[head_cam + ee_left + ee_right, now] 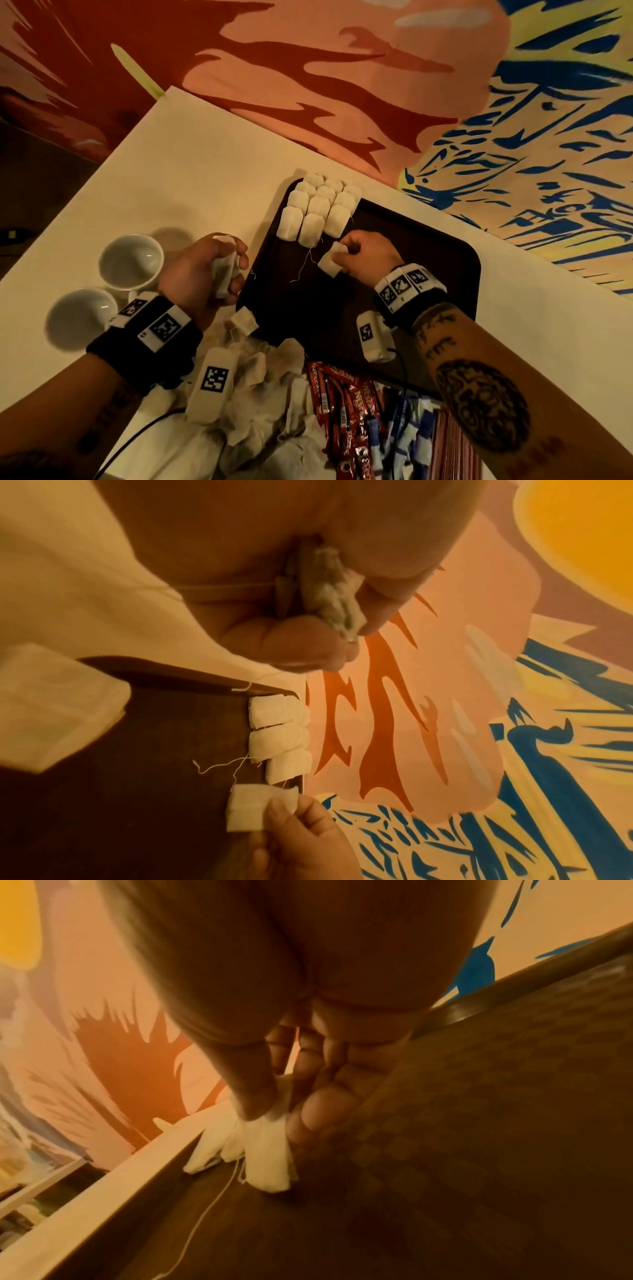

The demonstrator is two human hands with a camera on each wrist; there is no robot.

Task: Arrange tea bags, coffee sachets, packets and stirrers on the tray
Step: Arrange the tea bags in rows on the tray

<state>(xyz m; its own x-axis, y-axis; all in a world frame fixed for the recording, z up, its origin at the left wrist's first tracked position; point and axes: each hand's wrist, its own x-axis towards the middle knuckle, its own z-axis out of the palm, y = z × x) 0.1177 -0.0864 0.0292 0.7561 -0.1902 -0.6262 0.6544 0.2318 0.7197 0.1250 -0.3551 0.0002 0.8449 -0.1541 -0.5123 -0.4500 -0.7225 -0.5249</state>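
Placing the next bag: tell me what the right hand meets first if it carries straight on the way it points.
Probably the arranged tea bags. The right hand, pinching a tea bag, points at the third row's near end; only bare tray seems to lie between, though depth is unclear.

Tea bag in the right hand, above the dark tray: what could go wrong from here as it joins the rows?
1. Loose strings trail from the arranged tea bags towards the right hand; setting down its tea bag could snag one and pull the rows askew.
2. The left hand grips a bunch of tea bags at the tray edge; one might slip out.
3. The white cups stand close beside the left wrist and could be knocked.
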